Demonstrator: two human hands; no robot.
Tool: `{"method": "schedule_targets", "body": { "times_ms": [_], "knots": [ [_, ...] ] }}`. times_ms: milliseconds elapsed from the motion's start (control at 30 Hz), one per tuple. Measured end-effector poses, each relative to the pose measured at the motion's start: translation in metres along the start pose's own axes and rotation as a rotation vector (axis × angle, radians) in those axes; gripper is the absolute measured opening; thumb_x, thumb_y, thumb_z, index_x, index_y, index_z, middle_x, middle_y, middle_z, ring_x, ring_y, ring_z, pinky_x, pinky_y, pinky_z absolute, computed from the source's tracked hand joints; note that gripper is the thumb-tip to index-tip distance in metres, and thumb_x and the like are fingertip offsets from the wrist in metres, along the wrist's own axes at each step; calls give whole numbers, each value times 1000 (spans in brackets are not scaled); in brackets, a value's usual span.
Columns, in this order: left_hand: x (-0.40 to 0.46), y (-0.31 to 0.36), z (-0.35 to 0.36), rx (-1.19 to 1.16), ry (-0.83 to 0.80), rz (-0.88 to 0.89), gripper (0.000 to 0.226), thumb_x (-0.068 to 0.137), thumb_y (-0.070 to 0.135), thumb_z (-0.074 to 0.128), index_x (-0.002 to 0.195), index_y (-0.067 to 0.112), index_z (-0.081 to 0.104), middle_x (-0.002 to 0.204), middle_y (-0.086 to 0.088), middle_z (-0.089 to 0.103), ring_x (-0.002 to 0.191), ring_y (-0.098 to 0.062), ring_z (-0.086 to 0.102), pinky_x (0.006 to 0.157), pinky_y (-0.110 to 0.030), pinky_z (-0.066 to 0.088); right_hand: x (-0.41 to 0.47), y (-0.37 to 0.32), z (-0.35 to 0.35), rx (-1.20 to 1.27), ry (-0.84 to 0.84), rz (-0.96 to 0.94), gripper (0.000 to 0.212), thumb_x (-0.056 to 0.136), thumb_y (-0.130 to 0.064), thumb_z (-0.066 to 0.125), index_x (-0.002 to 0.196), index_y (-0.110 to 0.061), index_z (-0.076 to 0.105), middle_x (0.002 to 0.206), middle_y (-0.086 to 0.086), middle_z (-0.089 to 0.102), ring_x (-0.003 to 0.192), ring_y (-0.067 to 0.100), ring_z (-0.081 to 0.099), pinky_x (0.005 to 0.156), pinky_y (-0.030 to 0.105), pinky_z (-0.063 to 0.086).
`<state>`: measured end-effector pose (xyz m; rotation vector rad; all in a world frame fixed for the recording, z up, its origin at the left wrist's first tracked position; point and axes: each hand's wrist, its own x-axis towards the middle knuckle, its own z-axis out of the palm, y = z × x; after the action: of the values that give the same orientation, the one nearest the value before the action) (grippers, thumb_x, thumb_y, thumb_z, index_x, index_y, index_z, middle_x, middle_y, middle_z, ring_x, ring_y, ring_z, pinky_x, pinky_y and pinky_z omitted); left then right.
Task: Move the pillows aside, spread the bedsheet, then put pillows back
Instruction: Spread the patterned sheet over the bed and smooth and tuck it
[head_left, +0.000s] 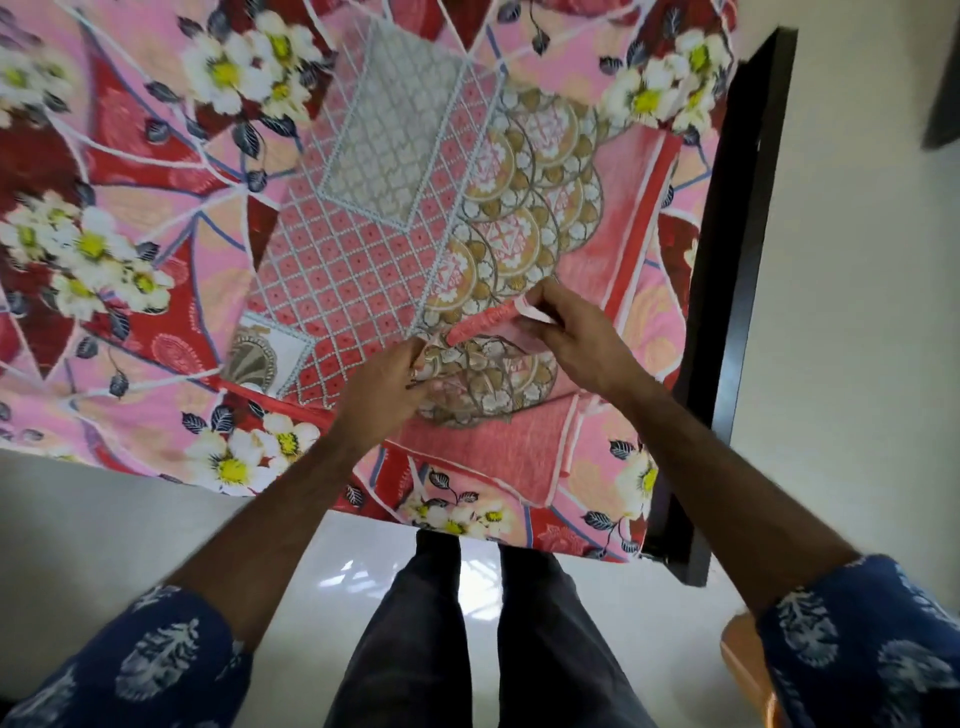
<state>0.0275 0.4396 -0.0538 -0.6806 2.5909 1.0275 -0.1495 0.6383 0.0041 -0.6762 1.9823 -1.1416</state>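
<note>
Left hand (387, 387): pinching a fold of the folded bedsheet (415, 249).
Right hand (563, 325): pinching its turned-up red edge.
Bedsheet: folded, lying on the flowered bed cover (130, 208), near the dark bed frame (727, 260).
Pillows: none in view.
Advice: grip 2 separate layers, peel open evenly.

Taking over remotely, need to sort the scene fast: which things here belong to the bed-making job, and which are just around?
Job things:
- folded bedsheet, lying on the bed
- left hand, gripping its near fold
- right hand, pinching its edge
- floral sheet already covering the bed

Just around:
- dark bed frame
- wooden object, floor at right
- pillows: none in view
</note>
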Motion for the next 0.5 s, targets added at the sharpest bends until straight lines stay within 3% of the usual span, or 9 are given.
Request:
{"method": "schedule_targets", "body": {
  "times_ms": [133,200,267,333,400,433,500],
  "knots": [
    [-6,-29,-48,80,196,-115,20,89,20,72,106,12,65,93,-6,65,87,-30,65,64,-35,43,36,-43,-6,125,2,-29,2,101,-12,52,101,-10,52,80,-9,47,71,9,50,69,43,54],
    [-12,-52,-69,123,235,-148,19,88,19,72,105,12,67,96,-9,67,92,-30,65,68,-36,45,54,-60,-1,113,15,-47,9,103,-13,51,99,-21,52,81,-8,45,67,-1,50,71,34,52],
    [-20,-78,-89,5,310,-204,13,88,14,70,101,15,71,95,-6,70,90,-27,67,70,-30,44,72,-75,15,-60,-93,-91,5,103,-29,53,101,-26,56,85,-9,52,71,-6,51,75,29,45],
    [-22,-100,-106,-166,414,-272,9,92,14,68,99,14,73,96,-7,73,87,-25,68,72,-28,45,89,-95,32,-206,-282,-39,47,94,-56,60,125,-21,55,101,-10,60,87,-3,60,81,29,52],
    [-19,-123,-121,-263,504,-311,10,95,16,65,100,9,71,96,-9,72,89,-26,67,73,-27,43,112,-121,53,-395,-431,-2,88,71,-76,71,137,-23,48,120,-8,59,107,6,59,93,31,50],
    [-15,-134,-127,-320,523,-322,11,96,14,63,102,7,69,95,-9,71,90,-27,66,73,-26,43,123,-134,64,-498,-480,-23,95,65,-73,77,139,-22,48,125,-6,60,109,10,58,94,31,47],
    [-4,-147,-141,-446,562,-309,9,98,11,59,101,5,65,88,-6,67,85,-26,63,69,-25,43,146,-153,84,-651,-480,-121,71,73,-48,85,132,-21,55,120,-4,66,104,13,62,94,34,50]
  ]
}}
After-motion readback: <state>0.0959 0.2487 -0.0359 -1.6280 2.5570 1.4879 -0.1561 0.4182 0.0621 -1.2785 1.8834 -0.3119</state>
